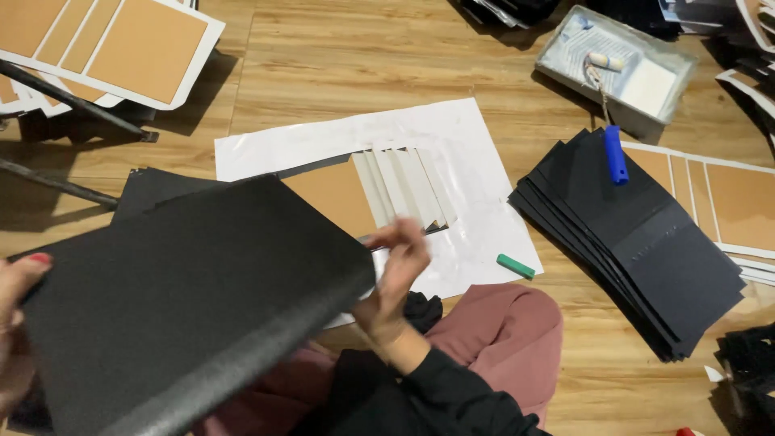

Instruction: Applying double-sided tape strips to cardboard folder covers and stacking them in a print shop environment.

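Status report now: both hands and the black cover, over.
Left hand grips black cover at its left edge. Right hand at its right edge, grip blurred. White sheet lies beneath; nothing blocking.

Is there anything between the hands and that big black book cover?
No. The left hand grips the black cover at its left edge, and the right hand touches its right edge. Nothing visible sits between them.
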